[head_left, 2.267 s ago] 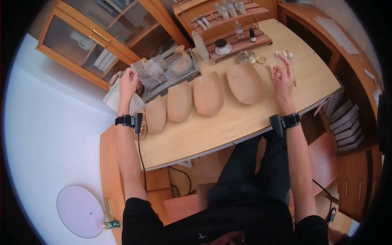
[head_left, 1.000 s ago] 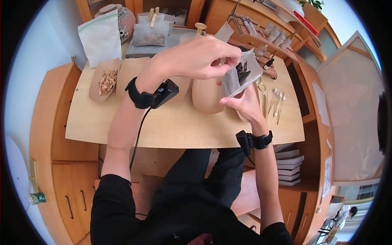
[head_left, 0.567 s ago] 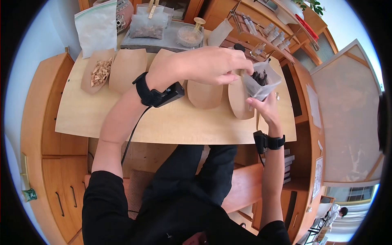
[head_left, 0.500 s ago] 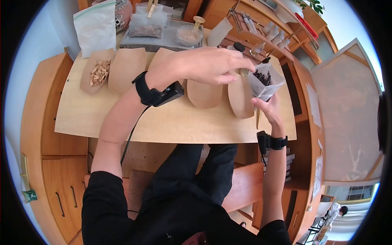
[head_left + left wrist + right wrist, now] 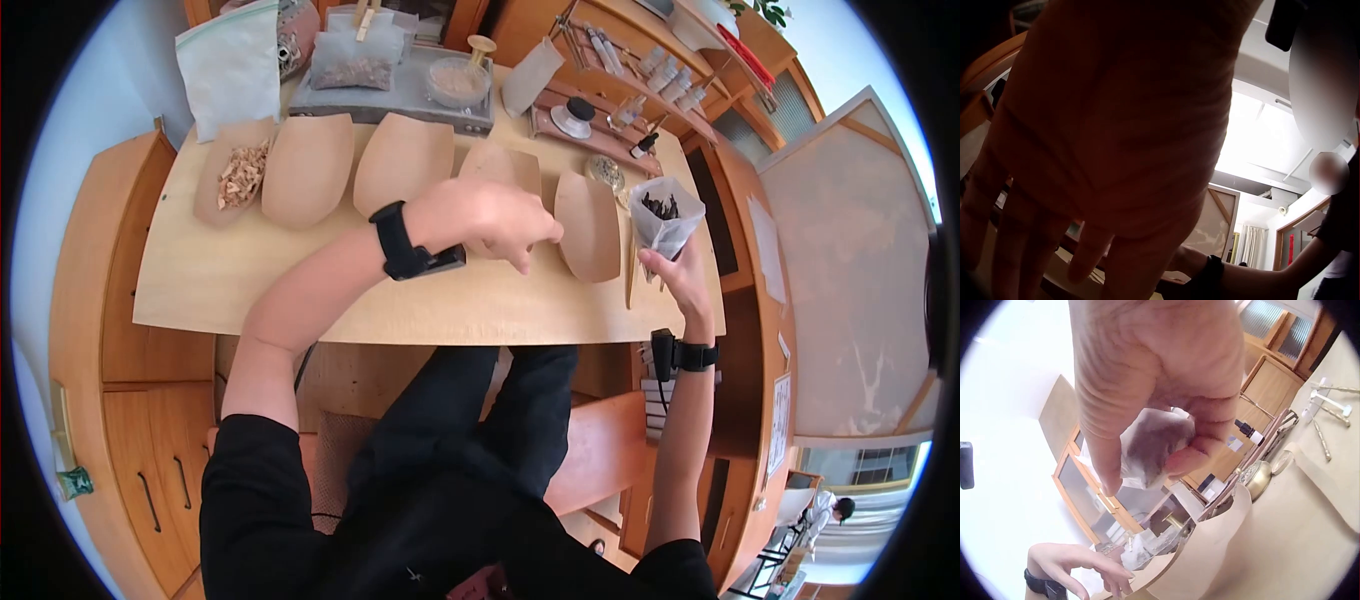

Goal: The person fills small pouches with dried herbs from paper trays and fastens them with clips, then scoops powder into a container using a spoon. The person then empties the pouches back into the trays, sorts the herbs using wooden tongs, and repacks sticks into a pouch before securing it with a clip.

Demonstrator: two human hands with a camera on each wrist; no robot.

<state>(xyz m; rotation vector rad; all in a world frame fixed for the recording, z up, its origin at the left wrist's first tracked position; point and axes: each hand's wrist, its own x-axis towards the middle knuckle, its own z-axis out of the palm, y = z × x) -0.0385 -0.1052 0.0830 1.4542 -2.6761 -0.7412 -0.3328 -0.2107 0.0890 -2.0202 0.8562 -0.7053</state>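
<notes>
While the right hand (image 5: 684, 278) grips a translucent white pouch (image 5: 668, 238) between thumb and fingers, its mouth upward, the left hand (image 5: 490, 220) is held palm down, fingers loosely extended. Pouch contents: dark, slender pieces (image 5: 660, 207), showing at the opening.

Between the hands: one tan paper tray (image 5: 587, 228), shallow, rounded at the near end. Behind the left hand and partly covered by it: a second tray (image 5: 500, 170); contact with it cannot be told. Left of that hand, in a row: two further trays of the same kind, then a fifth, the farthest, bearing pale wood chips (image 5: 243, 172).

Just left of the right hand: one slim gold-coloured tool (image 5: 631, 262). Beyond that hand: a round brass container (image 5: 605, 172) and a dropper bottle (image 5: 643, 146).

Beyond the left hand: a clear bowl (image 5: 459, 83) and a clear packet (image 5: 352, 72), both on a grey slab (image 5: 400, 112). Farther left: a white zip bag (image 5: 233, 75), upright.

Beneath both hands: a pale wooden table (image 5: 420, 315).
</notes>
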